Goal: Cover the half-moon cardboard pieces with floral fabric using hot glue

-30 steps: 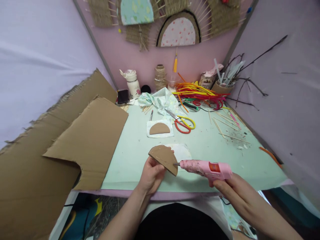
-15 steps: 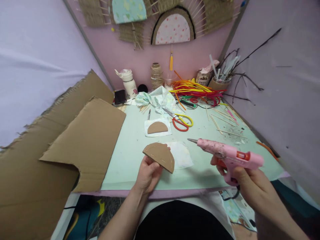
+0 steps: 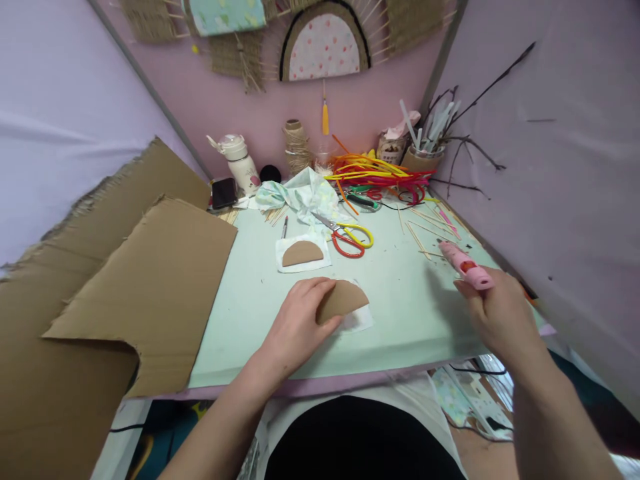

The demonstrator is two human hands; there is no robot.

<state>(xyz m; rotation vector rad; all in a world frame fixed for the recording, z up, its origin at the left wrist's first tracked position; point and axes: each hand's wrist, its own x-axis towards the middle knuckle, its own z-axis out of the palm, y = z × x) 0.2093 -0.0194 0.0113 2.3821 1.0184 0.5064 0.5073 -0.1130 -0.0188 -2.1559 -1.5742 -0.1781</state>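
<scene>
My left hand (image 3: 306, 312) grips the left end of a half-round cardboard piece (image 3: 347, 299), thumb along its lower edge and fingers over its top. The piece lies over a white fabric piece (image 3: 361, 320), which shows below its straight edge. In my right hand (image 3: 505, 310) is a pink hot glue gun (image 3: 466, 265), its nozzle pointing away toward the back of the table. Farther back, a smaller cardboard half-circle (image 3: 303, 253) rests on another pale fabric piece (image 3: 280, 264). Scissors (image 3: 349, 239) with red and yellow handles lie just beyond.
Large cardboard sheets (image 3: 150, 293) cover the left side. Along the back stand a white bottle (image 3: 240, 163), a twine spool (image 3: 297, 148) and a jar of twigs and sticks (image 3: 423, 159). Thin wooden sticks (image 3: 419, 240) lie at right, near crumpled fabric (image 3: 305, 195) and bright pipe cleaners (image 3: 373, 170).
My left hand has turned the cardboard half-circle over and set it down onto the white fabric. My right hand has swung the glue gun away, its nozzle now pointing toward the back.
</scene>
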